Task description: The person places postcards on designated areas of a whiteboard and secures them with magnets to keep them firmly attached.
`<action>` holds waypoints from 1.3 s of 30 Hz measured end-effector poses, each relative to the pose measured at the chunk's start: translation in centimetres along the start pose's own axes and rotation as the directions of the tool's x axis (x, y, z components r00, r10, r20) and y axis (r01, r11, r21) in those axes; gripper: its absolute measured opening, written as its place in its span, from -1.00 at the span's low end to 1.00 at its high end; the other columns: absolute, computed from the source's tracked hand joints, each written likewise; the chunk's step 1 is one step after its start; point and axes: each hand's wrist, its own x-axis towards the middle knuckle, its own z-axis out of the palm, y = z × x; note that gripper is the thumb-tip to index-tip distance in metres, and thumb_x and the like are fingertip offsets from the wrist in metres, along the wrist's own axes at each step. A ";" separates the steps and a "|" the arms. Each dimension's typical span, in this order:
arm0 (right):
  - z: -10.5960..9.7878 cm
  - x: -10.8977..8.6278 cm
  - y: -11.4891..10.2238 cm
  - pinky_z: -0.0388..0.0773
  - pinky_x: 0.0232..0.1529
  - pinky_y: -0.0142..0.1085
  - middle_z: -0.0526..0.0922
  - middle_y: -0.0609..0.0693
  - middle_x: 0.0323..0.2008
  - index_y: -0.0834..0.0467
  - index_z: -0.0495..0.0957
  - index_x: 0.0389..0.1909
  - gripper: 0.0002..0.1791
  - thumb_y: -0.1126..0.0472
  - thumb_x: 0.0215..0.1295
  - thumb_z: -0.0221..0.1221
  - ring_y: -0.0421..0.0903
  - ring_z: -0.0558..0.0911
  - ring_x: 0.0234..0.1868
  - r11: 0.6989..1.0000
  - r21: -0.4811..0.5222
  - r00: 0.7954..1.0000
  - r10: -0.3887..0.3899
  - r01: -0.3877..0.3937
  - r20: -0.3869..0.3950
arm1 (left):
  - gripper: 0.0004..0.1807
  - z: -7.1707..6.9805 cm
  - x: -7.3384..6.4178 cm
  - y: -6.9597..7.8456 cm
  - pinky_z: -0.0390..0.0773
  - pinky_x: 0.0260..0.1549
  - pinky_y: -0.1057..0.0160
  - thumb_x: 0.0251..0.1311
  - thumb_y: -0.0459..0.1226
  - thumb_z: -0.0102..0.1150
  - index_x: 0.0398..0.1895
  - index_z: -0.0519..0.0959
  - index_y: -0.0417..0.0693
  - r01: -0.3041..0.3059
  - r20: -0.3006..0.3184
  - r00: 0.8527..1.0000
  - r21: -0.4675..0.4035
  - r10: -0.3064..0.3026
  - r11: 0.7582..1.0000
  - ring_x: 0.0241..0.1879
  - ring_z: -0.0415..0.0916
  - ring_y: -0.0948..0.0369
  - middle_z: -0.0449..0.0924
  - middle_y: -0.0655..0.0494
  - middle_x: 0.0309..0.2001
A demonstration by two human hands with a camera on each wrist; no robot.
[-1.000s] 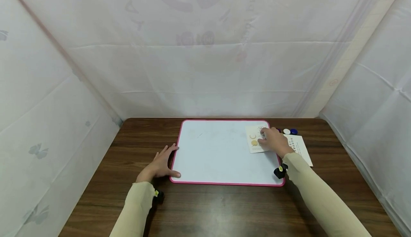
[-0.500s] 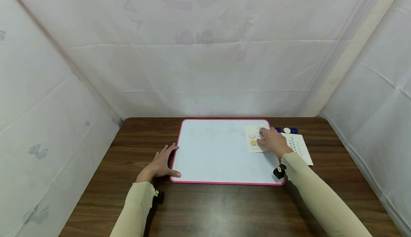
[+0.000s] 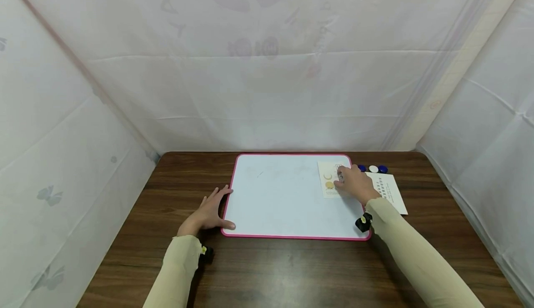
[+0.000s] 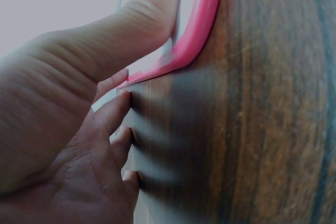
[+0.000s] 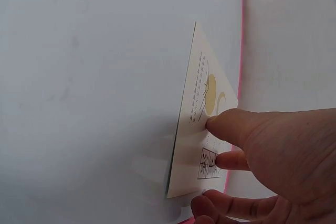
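A whiteboard [image 3: 283,201] with a pink frame lies flat on the wooden table. On its upper right part is a cream printed card [image 3: 325,172] with a yellow sun and crescent. My right hand [image 3: 356,185] rests over the card's right side; in the right wrist view the thumb and index fingertips touch the card's printed face, beside a small box of dark characters. My left hand [image 3: 207,213] is spread at the board's left side. Its thumb lies over the near left corner, while the fingers reach along the left edge, tips down by the table.
Right of the board lies a second white card [image 3: 394,195] with printed characters. Above that card sit two blue discs [image 3: 383,169] and a white disc [image 3: 373,169] in a row. White sheeting [image 3: 271,104] hangs behind the table and along both sides.
The right hand and the card under it have shifted very slightly left since a second ago, leaving more of the nearest blue disc in sight. The left hand stays still.
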 end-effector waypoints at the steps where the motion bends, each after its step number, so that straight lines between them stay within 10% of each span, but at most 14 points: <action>1: 0.0 0.0 0.0 0.63 -0.09 0.22 0.47 0.45 0.15 0.26 0.48 0.34 -0.41 0.05 0.40 0.30 0.27 0.60 -0.06 1.000 0.001 1.000 -0.001 0.001 0.001 | 0.23 0.0 0.0 0.0 -0.29 0.44 -0.43 -0.13 -0.06 0.70 0.57 0.14 -0.17 -0.002 -0.002 1.000 0.000 0.002 1.000 0.59 -0.26 -0.29 -0.10 -0.26 0.63; 39: -0.7 0.3 1.4 0.60 -0.33 0.11 0.55 0.36 0.03 0.22 0.51 0.29 -0.43 0.01 0.38 0.31 0.17 0.58 -0.29 1.000 -0.014 0.998 -0.008 0.008 -0.063 | 0.23 0.0 0.2 -0.7 -0.28 0.44 -0.43 -0.14 -0.05 0.70 0.57 0.15 -0.18 -0.004 -0.002 1.000 -0.008 0.004 1.000 0.59 -0.25 -0.30 -0.08 -0.27 0.62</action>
